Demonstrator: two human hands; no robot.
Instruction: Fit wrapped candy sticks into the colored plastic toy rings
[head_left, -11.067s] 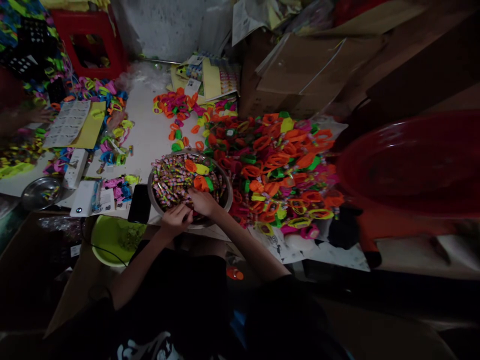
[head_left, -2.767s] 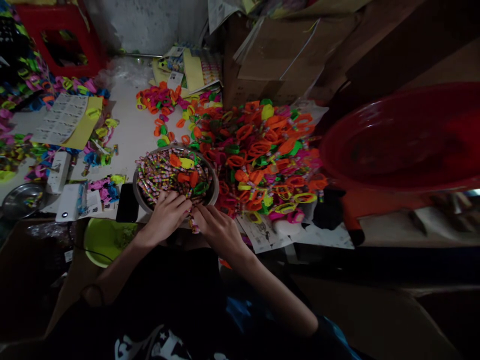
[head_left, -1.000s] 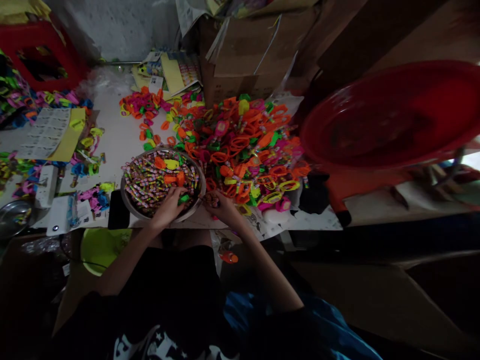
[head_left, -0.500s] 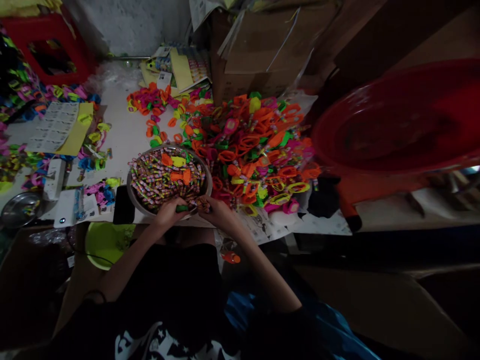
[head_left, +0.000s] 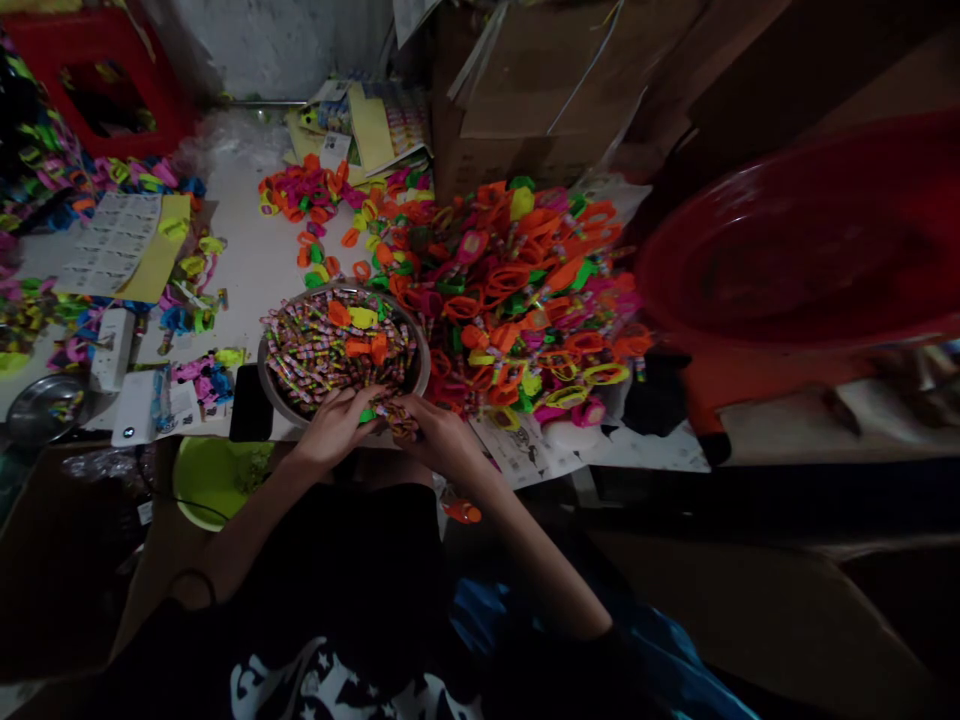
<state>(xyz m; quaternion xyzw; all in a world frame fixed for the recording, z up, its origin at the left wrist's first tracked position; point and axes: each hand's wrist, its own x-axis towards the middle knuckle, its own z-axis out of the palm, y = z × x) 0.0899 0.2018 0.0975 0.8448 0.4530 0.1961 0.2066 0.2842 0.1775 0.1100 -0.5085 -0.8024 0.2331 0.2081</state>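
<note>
My left hand [head_left: 337, 425] is closed on a small green piece [head_left: 367, 414] at the near rim of a round metal bowl [head_left: 264, 385]. Beside it, my right hand [head_left: 437, 430] grips a bunch of small wrapped candy strips [head_left: 397, 418]; the two hands nearly touch. Many similar patterned strips [head_left: 307, 350] fill the bowl, with a yellow piece [head_left: 363, 318] and orange pieces [head_left: 367, 347] on top. Right of the bowl rises a heap of orange, pink, green and yellow plastic toy watches [head_left: 510, 290].
A black phone [head_left: 251, 403], white power bank [head_left: 137, 408] and small metal bowl [head_left: 46, 409] lie left. Cardboard box [head_left: 547, 90] stands behind the heap, a red basin [head_left: 795, 240] at right. A green basin [head_left: 202, 482] sits below the table edge.
The view has shifted slightly. My left fingers have moved up over the green piece, which shows less, and the bunch at my right hand now reaches further left.
</note>
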